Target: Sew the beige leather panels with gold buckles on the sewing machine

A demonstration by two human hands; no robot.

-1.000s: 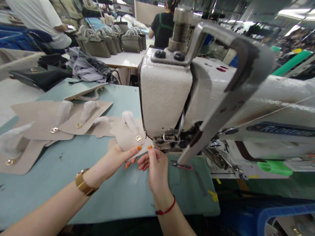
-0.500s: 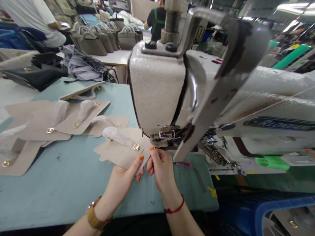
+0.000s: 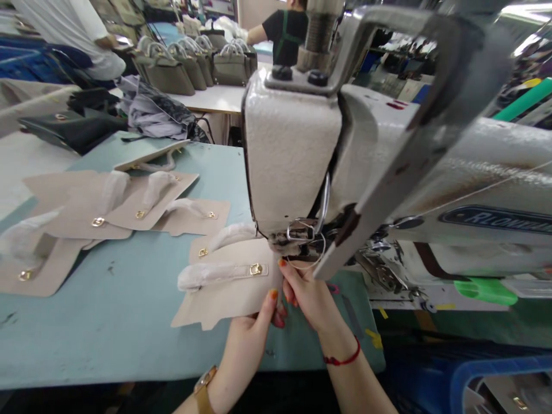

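Observation:
A beige bag panel (image 3: 233,296) with a wrapped handle (image 3: 207,275) and a gold buckle (image 3: 256,268) lies at the sewing machine's head (image 3: 293,155), its right edge near the needle area. My left hand (image 3: 254,330) grips the near edge, thumb on top and fingers underneath. At the right edge, my right hand (image 3: 308,293) is closed with its fingertips on the panel, just below the presser parts. Behind the panel shows a second wrapped handle (image 3: 235,233) with a gold fitting; whether it is joined to the panel I cannot tell. A loop of white thread (image 3: 323,253) hangs by the machine.
Several beige panels with wrapped handles (image 3: 77,215) lie on the blue-green table (image 3: 142,328) at left. A blue bin (image 3: 452,374) stands at lower right. Finished handbags (image 3: 168,72) fill a table behind, where two people (image 3: 287,34) stand. A metal lever (image 3: 388,172) slants past the machine head.
The panel has swung round, its handle now lying nearly level and the second handle showing behind. Both hands appear farther right in the shifted view. A thread loop now shows by the needle area.

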